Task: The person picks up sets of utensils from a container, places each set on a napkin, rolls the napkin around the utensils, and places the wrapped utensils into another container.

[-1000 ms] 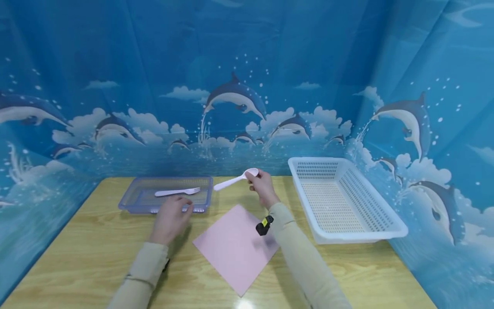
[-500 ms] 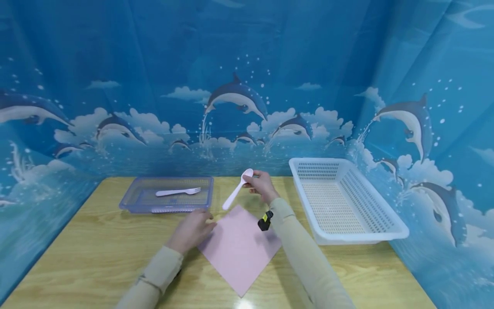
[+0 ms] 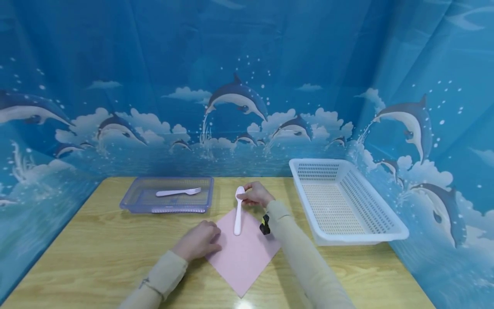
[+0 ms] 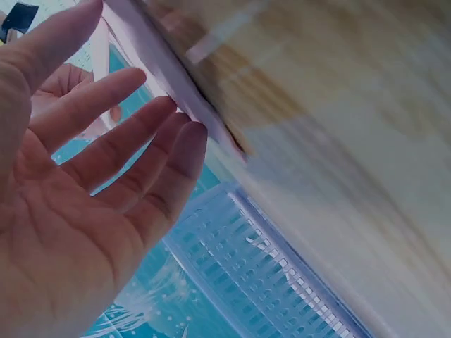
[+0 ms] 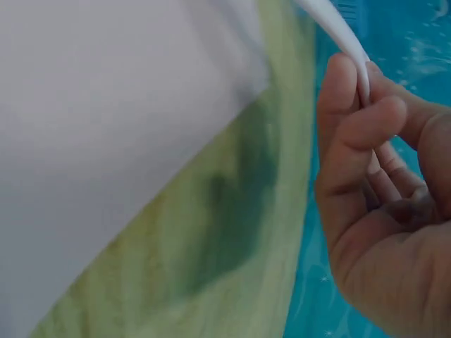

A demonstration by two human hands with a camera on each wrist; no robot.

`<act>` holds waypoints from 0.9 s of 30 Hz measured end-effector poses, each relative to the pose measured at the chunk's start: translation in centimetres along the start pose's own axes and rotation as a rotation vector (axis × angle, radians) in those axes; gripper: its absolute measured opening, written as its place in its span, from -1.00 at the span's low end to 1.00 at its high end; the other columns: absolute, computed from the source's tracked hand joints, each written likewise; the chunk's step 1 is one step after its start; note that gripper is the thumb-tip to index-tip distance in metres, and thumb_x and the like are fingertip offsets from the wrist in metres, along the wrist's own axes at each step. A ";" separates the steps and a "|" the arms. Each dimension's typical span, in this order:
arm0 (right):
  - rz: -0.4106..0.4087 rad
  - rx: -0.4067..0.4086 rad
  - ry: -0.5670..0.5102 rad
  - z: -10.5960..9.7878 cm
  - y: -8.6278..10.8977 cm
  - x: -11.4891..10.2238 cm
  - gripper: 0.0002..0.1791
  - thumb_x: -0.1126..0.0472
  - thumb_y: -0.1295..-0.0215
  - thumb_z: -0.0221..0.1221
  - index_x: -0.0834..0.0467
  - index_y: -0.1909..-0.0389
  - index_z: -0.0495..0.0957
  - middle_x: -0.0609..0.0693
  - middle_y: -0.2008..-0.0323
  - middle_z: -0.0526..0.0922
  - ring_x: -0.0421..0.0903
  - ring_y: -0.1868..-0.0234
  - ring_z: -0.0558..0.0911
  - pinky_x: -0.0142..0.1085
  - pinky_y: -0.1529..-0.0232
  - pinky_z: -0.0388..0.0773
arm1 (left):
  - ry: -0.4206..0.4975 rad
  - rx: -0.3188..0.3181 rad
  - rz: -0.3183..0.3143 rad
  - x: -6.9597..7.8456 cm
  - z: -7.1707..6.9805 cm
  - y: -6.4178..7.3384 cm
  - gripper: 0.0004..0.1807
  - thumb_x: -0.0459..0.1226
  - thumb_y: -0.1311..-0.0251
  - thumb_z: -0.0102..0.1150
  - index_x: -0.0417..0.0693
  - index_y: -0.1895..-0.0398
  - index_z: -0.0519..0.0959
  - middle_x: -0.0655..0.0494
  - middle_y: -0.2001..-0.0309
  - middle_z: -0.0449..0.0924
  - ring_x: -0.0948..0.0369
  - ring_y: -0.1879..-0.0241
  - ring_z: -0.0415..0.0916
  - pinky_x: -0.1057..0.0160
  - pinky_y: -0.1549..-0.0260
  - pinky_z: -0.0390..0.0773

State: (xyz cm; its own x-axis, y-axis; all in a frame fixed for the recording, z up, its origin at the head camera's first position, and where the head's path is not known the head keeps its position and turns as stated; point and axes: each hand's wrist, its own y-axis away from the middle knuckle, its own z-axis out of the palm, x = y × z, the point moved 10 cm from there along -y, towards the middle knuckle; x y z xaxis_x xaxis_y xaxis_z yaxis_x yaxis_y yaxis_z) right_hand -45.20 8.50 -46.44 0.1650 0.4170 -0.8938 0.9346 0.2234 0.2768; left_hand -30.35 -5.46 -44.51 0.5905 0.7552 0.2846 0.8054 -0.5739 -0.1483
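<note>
Left hand [image 3: 197, 241] loose, empty; spoon [image 3: 237, 219] in right hand's [image 3: 257, 194] pinch.
Left fingers relaxed at nine o'clock on pink sheet [image 3: 244, 266]; spoon handle points to six o'clock over it, pinched near the bowl, presumably to keep the handle free.

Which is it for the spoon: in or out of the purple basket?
Out. The right hand pinches the spoon to the right of the purple basket, its handle over the pink sheet.
</note>
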 end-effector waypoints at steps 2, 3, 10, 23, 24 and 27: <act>0.010 0.021 0.021 0.1 -0.2 0.5 -0.70 0.29 -0.21 0.33 0.31 0.07 0.56 0.06 0.62 0.66 -0.23 0.69 0.55 -0.46 0.68 0.40 | -0.027 -0.012 -0.005 0.0 0.3 0.0 -0.64 -0.11 0.05 0.47 0.05 0.67 0.44 0.16 0.46 0.53 0.28 0.48 0.34 0.33 0.49 0.43; 0.014 0.032 0.027 0.1 -0.4 0.7 -0.70 0.30 -0.21 0.33 0.31 0.07 0.58 0.06 0.63 0.66 -0.24 0.71 0.53 -0.48 0.69 0.38 | -0.036 -0.013 -0.007 0.0 0.4 0.0 -0.65 -0.10 0.05 0.48 0.06 0.67 0.44 0.14 0.44 0.55 0.27 0.46 0.37 0.31 0.47 0.45; 0.040 0.082 0.056 0.4 -1.2 1.6 -0.66 0.33 -0.28 0.25 0.35 -0.05 0.55 0.00 0.68 0.59 -0.28 0.73 0.48 -0.51 0.71 0.32 | -0.046 -0.023 -0.008 0.1 0.4 0.0 -0.67 -0.12 0.05 0.48 0.03 0.66 0.47 0.09 0.38 0.59 0.24 0.43 0.41 0.28 0.44 0.49; 0.072 0.192 0.142 0.3 -1.3 2.4 -0.75 0.30 -0.16 0.36 0.30 0.17 0.62 -0.03 0.67 0.58 -0.26 0.72 0.45 -0.50 0.75 0.32 | -0.038 -0.030 -0.021 0.2 0.1 0.1 -0.65 -0.16 0.06 0.48 0.02 0.68 0.43 0.13 0.44 0.52 0.24 0.45 0.37 0.29 0.47 0.44; 0.069 0.193 0.146 0.4 -1.4 2.3 -0.77 0.31 -0.15 0.36 0.30 0.18 0.63 -0.03 0.68 0.58 -0.26 0.72 0.46 -0.50 0.75 0.33 | -0.038 -0.028 -0.018 0.3 0.1 0.1 -0.65 -0.16 0.06 0.49 0.02 0.68 0.43 0.13 0.44 0.52 0.23 0.45 0.37 0.28 0.47 0.44; 0.063 0.198 0.145 0.4 -1.4 2.3 -0.79 0.33 -0.14 0.36 0.31 0.21 0.63 -0.03 0.68 0.56 -0.26 0.72 0.46 -0.50 0.74 0.34 | -0.042 -0.022 -0.007 0.3 0.1 0.2 -0.65 -0.16 0.06 0.48 0.02 0.68 0.44 0.12 0.43 0.53 0.23 0.45 0.37 0.28 0.46 0.45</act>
State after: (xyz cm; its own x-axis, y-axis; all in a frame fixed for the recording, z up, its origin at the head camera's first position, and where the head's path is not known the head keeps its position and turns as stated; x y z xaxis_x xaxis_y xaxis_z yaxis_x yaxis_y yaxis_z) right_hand -45.98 8.80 -48.98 0.1909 0.5497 -0.8133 0.9698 0.0226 0.2429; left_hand -30.01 -5.28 -44.50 0.5868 0.7716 0.2456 0.8085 -0.5749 -0.1257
